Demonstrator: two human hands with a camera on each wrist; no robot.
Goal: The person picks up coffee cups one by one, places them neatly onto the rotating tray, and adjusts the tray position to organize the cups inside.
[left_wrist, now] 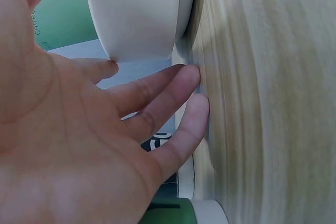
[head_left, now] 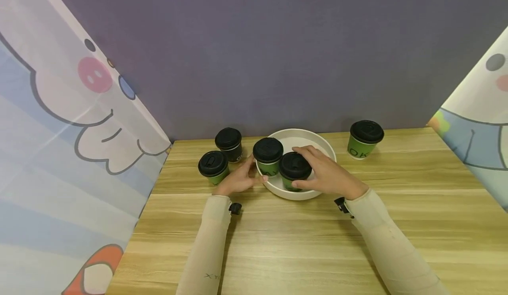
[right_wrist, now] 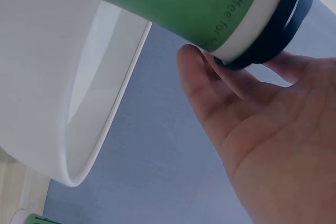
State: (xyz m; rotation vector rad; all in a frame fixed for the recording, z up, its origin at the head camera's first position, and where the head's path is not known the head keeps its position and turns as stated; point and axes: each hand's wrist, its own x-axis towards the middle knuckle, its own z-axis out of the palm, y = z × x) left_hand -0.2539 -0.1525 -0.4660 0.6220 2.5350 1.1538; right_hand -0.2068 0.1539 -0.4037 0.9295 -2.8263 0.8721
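Two green paper coffee cups with black lids, the left cup (head_left: 268,154) and the right cup (head_left: 294,168), stand side by side in a round white tray (head_left: 291,195). My right hand (head_left: 327,173) holds the right cup near its lid, thumb in front and fingers behind; the right wrist view shows this cup's green side (right_wrist: 194,9). My left hand (head_left: 238,179) is at the tray's left edge, around the left cup's side. In the left wrist view its fingers (left_wrist: 157,95) are extended, and one fingertip touches the tray wall (left_wrist: 136,14).
Left of the tray, close to my left hand, stand a green lidded cup (head_left: 213,166) and a dark lidded cup (head_left: 229,143). Another green cup (head_left: 364,138) marked OK stands to the right. A grey partition (head_left: 293,65) closes off the wooden table's (head_left: 285,242) back.
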